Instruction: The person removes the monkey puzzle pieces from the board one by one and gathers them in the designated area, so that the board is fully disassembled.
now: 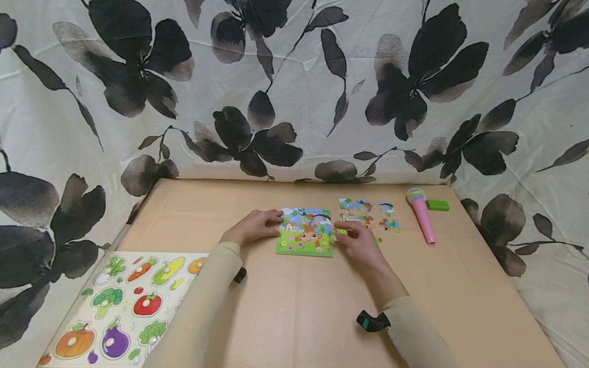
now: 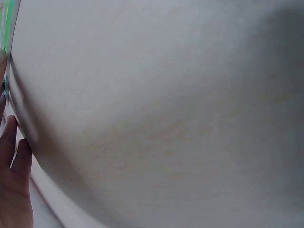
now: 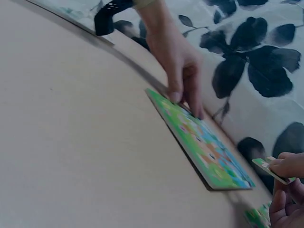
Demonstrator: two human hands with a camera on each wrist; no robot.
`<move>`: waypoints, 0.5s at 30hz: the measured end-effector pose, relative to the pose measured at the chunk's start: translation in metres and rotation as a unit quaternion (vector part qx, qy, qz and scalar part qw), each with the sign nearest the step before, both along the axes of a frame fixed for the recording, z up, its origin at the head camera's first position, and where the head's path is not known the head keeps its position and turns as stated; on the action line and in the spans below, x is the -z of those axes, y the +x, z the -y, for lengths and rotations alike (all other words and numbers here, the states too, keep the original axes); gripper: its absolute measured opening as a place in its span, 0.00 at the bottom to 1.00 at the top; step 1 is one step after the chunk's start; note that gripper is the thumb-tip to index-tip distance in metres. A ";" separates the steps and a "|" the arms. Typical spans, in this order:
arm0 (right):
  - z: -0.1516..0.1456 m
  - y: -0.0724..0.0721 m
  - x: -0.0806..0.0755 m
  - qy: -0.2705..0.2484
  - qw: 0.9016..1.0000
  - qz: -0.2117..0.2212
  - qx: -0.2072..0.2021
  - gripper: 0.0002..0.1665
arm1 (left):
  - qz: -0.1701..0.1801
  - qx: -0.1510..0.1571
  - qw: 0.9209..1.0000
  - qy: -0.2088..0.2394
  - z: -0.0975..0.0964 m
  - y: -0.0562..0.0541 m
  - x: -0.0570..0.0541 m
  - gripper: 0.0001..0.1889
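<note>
A square picture puzzle (image 1: pixel 303 248) with a monkey on green grass lies on the table in front of me. My left hand (image 1: pixel 253 226) touches its left edge, thumb and fingertips resting along that side. At its right side is my right hand (image 1: pixel 362 244). In the right wrist view that hand pinches a small green-edged puzzle piece (image 3: pixel 264 166) between thumb and fingers, raised above the table; the fingers hide part of it. Several loose puzzle pieces (image 1: pixel 359 205) lie behind the right hand.
A pink toy microphone (image 1: pixel 422 217) lies to the right, beside a green block (image 1: pixel 437 205). At the left front is a white vegetable knob puzzle board (image 1: pixel 126 291), partly covered by my left sleeve. Floral cloth (image 1: pixel 322 87) hangs behind the brown table (image 1: pixel 294 317).
</note>
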State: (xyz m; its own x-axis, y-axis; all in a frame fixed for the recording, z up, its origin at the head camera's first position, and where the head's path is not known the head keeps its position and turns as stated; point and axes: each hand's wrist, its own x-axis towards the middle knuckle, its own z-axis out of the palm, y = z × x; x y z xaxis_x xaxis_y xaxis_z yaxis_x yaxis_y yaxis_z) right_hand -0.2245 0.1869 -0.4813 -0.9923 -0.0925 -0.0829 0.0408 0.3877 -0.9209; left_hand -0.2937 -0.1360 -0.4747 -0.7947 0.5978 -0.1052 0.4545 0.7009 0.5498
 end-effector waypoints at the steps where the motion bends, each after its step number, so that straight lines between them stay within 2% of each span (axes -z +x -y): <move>1: -0.006 0.001 0.000 -0.003 1.000 0.002 0.005 0.19 | 0.001 -0.001 1.000 0.000 0.000 0.000 0.000 0.28; 7: -0.052 0.003 -0.001 0.027 0.999 0.006 0.033 0.22 | 0.005 -0.002 1.000 -0.001 0.001 0.000 0.001 0.28; 12: -0.092 0.008 -0.003 0.096 0.993 0.019 0.062 0.21 | 0.008 -0.003 1.000 0.002 0.001 -0.001 0.001 0.28; 15: -0.107 0.010 -0.002 0.131 0.989 0.034 0.063 0.22 | 0.008 -0.004 1.000 -0.001 0.001 -0.001 0.001 0.28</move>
